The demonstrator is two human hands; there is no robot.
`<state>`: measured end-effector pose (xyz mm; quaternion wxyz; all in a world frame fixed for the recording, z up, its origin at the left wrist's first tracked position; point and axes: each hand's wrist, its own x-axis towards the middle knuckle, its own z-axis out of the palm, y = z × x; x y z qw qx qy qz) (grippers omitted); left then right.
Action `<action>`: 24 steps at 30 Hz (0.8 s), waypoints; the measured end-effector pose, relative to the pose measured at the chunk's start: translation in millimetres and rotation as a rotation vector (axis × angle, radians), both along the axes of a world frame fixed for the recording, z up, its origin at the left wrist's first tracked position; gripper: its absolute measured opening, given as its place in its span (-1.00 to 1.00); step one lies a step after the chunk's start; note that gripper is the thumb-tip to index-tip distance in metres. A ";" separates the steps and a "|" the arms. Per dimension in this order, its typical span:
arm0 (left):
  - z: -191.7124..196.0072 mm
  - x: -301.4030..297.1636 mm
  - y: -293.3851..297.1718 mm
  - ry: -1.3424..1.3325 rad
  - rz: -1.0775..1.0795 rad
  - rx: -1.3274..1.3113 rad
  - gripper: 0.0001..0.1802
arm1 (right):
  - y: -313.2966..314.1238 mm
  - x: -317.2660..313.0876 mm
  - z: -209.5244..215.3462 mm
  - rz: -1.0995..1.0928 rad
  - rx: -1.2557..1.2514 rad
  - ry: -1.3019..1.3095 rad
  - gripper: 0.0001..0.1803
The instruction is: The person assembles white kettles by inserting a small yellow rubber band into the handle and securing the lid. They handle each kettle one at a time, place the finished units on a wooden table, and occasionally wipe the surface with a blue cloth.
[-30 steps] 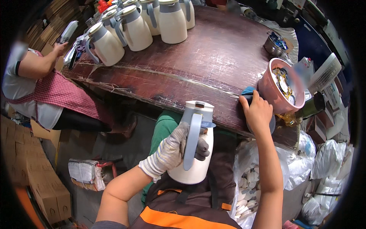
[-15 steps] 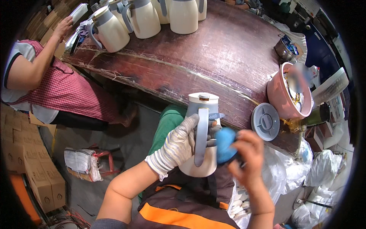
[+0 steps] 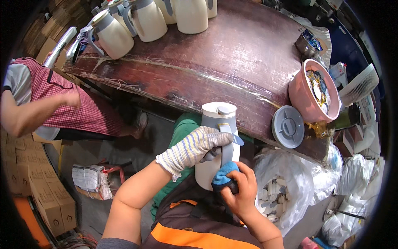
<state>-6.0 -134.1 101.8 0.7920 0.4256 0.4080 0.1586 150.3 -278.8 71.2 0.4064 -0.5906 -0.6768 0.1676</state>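
Note:
A cream thermos jug with a grey collar and grey handle stands upright at my lap, by the near table edge. My left hand, in a striped knit glove with dark fingertips, is closed around the upper part of the handle. A small blue-grey tag shows beside it. My bare right hand pinches a bunched blue cloth against the lower end of the handle. The jug's base is partly hidden behind the cloth and hand.
Several similar jugs stand at the table's far left. Nearer right are a grey round lid, a pink tub of small parts and a metal bowl. A plastic bag of pale parts lies below. A co-worker in a checked apron is at left.
My right hand has brought the cloth left and down onto the lower handle. My left hand's grip has shifted higher on the handle, and the co-worker's raised arm has come down.

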 end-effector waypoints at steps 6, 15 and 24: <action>-2.4 12.3 -12.5 -0.168 0.213 -0.053 -0.63 | 45.6 -3.2 19.9 -0.064 0.091 -0.008 -0.62; -6.3 10.8 -7.5 -0.005 0.117 -0.025 -0.61 | -3.0 22.0 -6.6 0.133 -0.236 0.276 -0.66; -5.8 13.6 -7.6 0.022 0.119 -0.040 -0.59 | 18.8 64.9 19.8 -0.406 0.032 0.303 -0.53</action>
